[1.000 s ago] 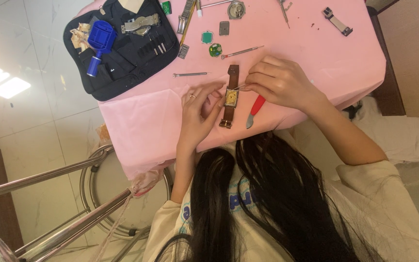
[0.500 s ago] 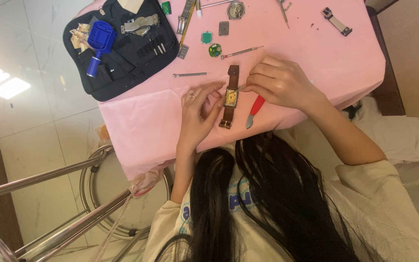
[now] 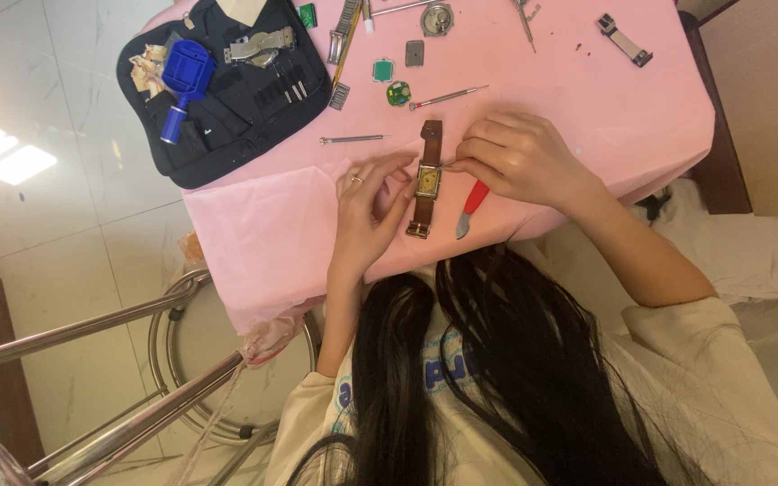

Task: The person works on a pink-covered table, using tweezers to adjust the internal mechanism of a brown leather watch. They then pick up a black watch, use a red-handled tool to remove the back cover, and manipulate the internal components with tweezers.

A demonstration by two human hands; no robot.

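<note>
A wristwatch (image 3: 426,180) with a brown strap and a rectangular gold case lies flat on the pink cloth (image 3: 587,99). My left hand (image 3: 362,211), with a ring on one finger, pinches the watch case from the left and steadies it. My right hand (image 3: 520,157) grips a thin metal tool (image 3: 444,166) whose tip touches the right side of the case. A red-handled tool (image 3: 470,205) lies on the cloth just below my right hand. Long black hair hangs below the table's near edge.
A black tool pouch (image 3: 227,108) with a blue tool (image 3: 182,76) lies at the far left. Two thin screwdrivers (image 3: 353,139), small green parts (image 3: 397,93), a metal bracelet (image 3: 344,27) and a clasp (image 3: 625,40) are scattered beyond the watch. A metal stool frame (image 3: 182,360) stands lower left.
</note>
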